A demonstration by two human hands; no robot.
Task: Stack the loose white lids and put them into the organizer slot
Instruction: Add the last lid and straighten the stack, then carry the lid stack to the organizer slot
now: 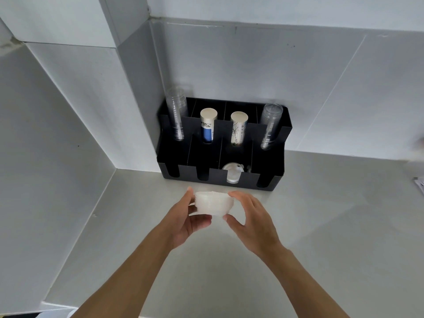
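A stack of white lids (213,203) is held on its side between both hands, above the counter and just in front of the black organizer (261,177). My left hand (190,220) grips the stack's left end, thumb under it. My right hand (251,220) cups the right end with fingers over the top. Some clear lids (232,174) stand in the organizer's third front slot from the left; the other front slots look dark and bare.
The organizer stands in a wall corner on a pale counter (321,226). Its rear slots hold two stacks of clear cups (176,115) (270,125) and two stacks of paper cups (207,128) (238,127). Something white and blurred (419,180) lies at the right edge.
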